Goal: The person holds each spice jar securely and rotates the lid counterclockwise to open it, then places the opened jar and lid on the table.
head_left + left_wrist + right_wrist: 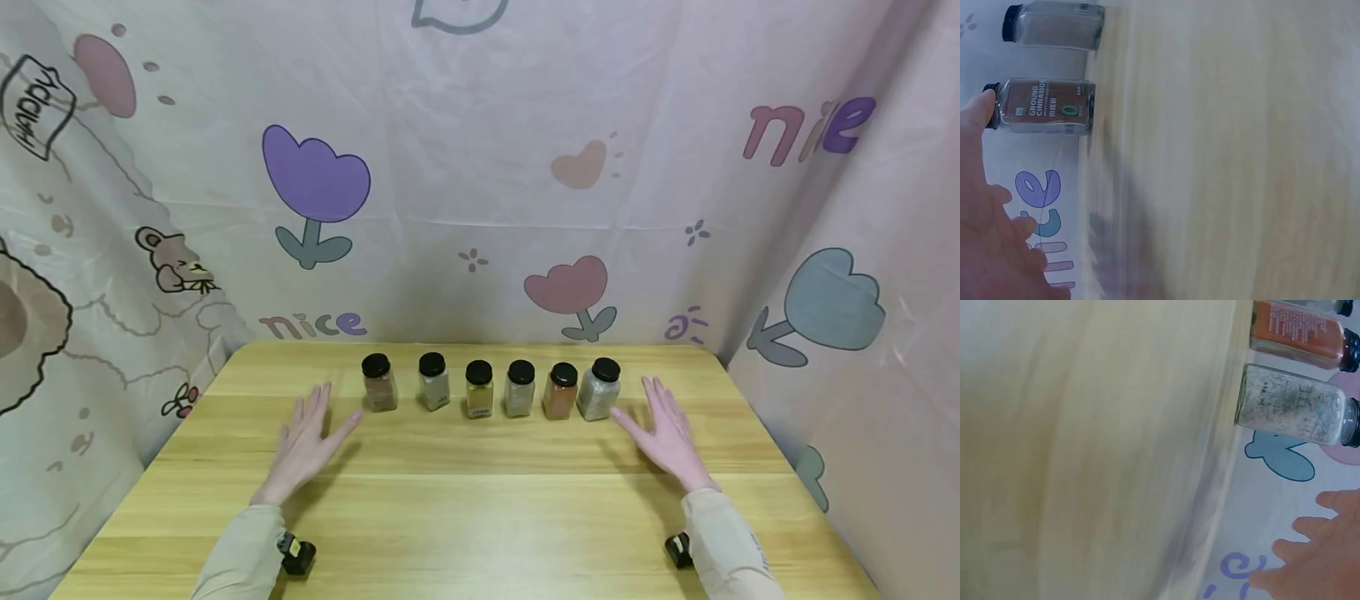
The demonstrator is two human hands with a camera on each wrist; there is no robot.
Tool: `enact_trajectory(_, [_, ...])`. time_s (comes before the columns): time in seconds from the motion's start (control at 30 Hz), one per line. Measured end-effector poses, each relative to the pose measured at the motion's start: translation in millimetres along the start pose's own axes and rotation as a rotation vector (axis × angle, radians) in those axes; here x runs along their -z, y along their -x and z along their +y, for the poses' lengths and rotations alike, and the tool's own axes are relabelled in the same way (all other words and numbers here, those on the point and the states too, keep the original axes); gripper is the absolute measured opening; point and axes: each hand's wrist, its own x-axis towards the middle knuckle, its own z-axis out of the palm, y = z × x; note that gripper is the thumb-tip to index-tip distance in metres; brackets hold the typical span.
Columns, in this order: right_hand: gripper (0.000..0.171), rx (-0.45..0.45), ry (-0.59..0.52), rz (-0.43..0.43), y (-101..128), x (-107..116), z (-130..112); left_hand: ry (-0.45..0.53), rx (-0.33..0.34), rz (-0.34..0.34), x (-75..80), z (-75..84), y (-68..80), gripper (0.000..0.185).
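Several square glass spice jars with black lids stand upright in a row. Leftmost is a brown jar of ground cinnamon (380,392), its label legible in the left wrist view. Rightward follow a greyish jar (435,389), a yellow jar (479,400), a pale jar (519,397), an orange-red jar (559,402) and a larger speckled white-grey jar (598,395). My left hand (302,450), fingers spread, is nearest the cinnamon jar and holds nothing. The right hand (669,437) is likewise spread and empty; its thumb is close beside the speckled jar, contact unclear.
The jars stand toward the back of a light wooden table (465,517). A printed curtain (450,167) hangs behind the table and along both sides. Each sleeve carries a small black wrist camera, one at the left (297,557) and one at the right (678,551).
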Motion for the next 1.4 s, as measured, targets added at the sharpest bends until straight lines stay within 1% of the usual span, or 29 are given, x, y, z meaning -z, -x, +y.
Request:
enact_trajectory(0.2, [0.091, -0.08, -0.257, -0.053, -0.2, 0.5, 0.8, 0.18, 0.024, -0.054, -0.3, 0.8, -2.5, 0.091])
enact_trajectory(0.33, [0.086, -0.127, -0.387, -0.032, 0.1, -0.3, -0.9, 0.305, 0.025, -0.072, -2.2, 3.8, -5.9, 0.089])
enact_trajectory(0.43, [0.076, -0.153, -0.458, 0.024, -0.2, -1.8, -3.0, 0.387, 0.005, -0.064, -4.7, 6.8, -10.1, 0.09])
enact_trajectory(0.57, [0.058, -0.191, -0.518, 0.097, -1.4, -3.7, -6.4, 0.509, -0.034, -0.041, -8.2, 10.7, -17.1, 0.095])
enact_trajectory(0.63, [0.05, -0.196, -0.55, 0.112, -1.5, -4.4, -7.0, 0.58, -0.049, -0.034, -9.7, 12.4, -21.0, 0.099])
enact_trajectory(0.73, [0.046, -0.18, -0.61, 0.099, -0.6, -6.5, -6.7, 0.667, -0.064, -0.036, -11.7, 14.9, -26.6, 0.103])
enact_trajectory(0.9, [0.039, -0.147, -0.682, 0.054, 2.0, -10.8, -7.7, 0.719, -0.071, -0.038, -14.5, 18.4, -36.0, 0.104])
enact_trajectory(1.0, [0.035, -0.138, -0.692, 0.042, 2.1, -13.4, -9.2, 0.72, -0.063, -0.042, -15.9, 20.4, -40.3, 0.104])
enact_trajectory(1.17, [0.036, -0.121, -0.689, 0.023, 1.7, -16.2, -11.7, 0.72, -0.058, -0.049, -19.2, 22.6, -44.9, 0.1])
enact_trajectory(1.4, [0.035, -0.119, -0.713, 0.001, 3.3, -18.7, -15.1, 0.729, -0.051, -0.048, -23.2, 25.8, -48.6, 0.094])
